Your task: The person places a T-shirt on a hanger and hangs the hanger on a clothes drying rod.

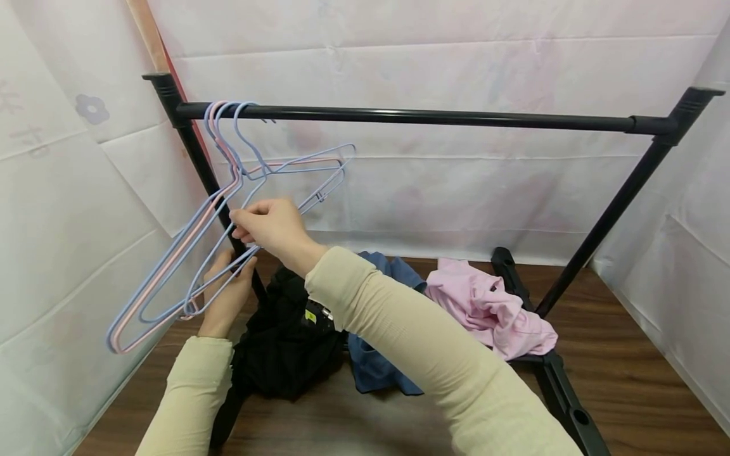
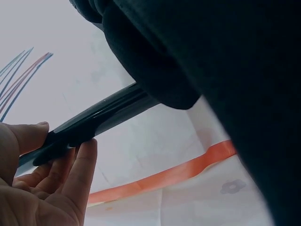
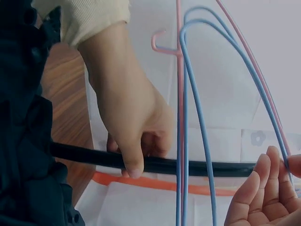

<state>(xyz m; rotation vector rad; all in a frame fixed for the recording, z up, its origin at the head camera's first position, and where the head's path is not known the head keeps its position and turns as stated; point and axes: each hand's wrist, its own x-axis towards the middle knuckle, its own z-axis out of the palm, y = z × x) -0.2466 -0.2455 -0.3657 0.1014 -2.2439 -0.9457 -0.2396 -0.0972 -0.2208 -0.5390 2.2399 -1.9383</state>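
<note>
My left hand (image 1: 225, 294) grips the black upright post (image 2: 110, 110) of a clothes rack low down, behind the hangers in the head view. Its thumb and fingers wrap the post from both sides in the left wrist view. Higher up, my right hand (image 1: 276, 231) pinches the side wire of a blue clothes hanger (image 3: 203, 129) between thumb and fingers. This hanger hangs with several others, blue and pink, from the left end of the rail (image 1: 428, 116). A black garment (image 1: 279, 361) lies bunched beside the post's foot, below my hands.
A blue garment (image 1: 373, 367) lies on the wooden floor (image 1: 644, 354), partly hidden by my right sleeve. Right of it, a pink garment (image 1: 493, 310) lies over the rack's base. The right post (image 1: 613, 206) rises beyond it. Pale sheets (image 1: 399, 202) enclose the back and sides.
</note>
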